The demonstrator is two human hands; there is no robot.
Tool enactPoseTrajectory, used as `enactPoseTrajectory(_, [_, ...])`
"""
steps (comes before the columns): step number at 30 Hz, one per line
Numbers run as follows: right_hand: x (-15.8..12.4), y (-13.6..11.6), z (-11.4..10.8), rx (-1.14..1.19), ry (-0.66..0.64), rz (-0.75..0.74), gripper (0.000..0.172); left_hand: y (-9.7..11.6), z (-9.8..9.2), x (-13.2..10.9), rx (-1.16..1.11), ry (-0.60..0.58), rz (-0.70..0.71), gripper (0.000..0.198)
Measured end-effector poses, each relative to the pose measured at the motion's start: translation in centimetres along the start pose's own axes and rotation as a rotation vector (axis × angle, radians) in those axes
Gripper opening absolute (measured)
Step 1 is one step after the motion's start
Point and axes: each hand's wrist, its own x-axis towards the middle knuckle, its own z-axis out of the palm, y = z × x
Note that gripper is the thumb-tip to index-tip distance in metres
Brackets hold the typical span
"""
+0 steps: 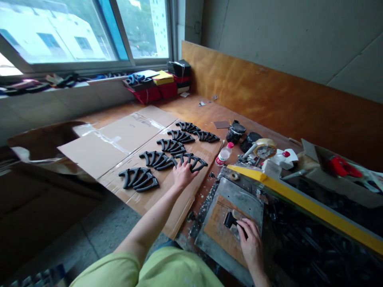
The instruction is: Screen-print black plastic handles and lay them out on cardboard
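Note:
On the cardboard sheet (191,203), black curved handle-like pieces (148,181) lie in several fanned groups. My left hand (182,174) is over the near edge of the group (196,161) closest to the bottle, fingers apart and touching its pieces; no piece shows clearly gripped. Over a brown board (217,217) on a grey metal plate (257,209), my right hand (250,241) pinches the narrow end of a black piece with a wide, T-shaped head (230,220). The fingers hide part of its stem.
A red-capped bottle (224,155) stands between cardboard and plate. Behind are black jars (236,132) and a tape roll (265,147). A yellow bar (287,191) edges a dark bin (305,247) of black pieces at right. Bundled materials (158,85) lie below the window.

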Motion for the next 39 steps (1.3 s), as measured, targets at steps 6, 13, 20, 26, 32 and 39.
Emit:
enactPoseTrajectory(6, [-0.8, -0.7, 0.4, -0.046, 0.036, 0.122, 0.030, 4.3, 3.3, 12.2, -0.047, -0.091, 0.002, 0.050])
enactPoseTrajectory(13, [-0.8, -1.6, 0.5, -0.119, 0.070, 0.180, 0.034, 5.2, 8.9, 16.5, -0.038, -0.262, -0.036, 0.056])
enactPoseTrajectory(20, [-0.6, -3.1, 0.5, -0.147, 0.089, 0.263, 0.036, 4.4, 10.6, 16.4, -0.050, -0.195, -0.049, 0.070])
enactPoseTrajectory(26, [-0.1, -4.3, 0.4, -0.094, 0.079, 0.307, 0.031, 5.0, 8.3, 13.2, -0.245, -0.151, 0.075, 0.067])
enactPoseTrajectory(32, [0.1, -4.7, -0.2, -0.052, 0.062, 0.283, 0.027, 8.3, 0.8, 8.9, -0.773, -0.123, 0.164, 0.051])
enactPoseTrajectory(39, [-0.3, -4.1, -0.3, -0.044, 0.000, 0.191, 0.029, 14.4, -11.2, 1.2, -1.304, 0.053, 0.222, 0.047])
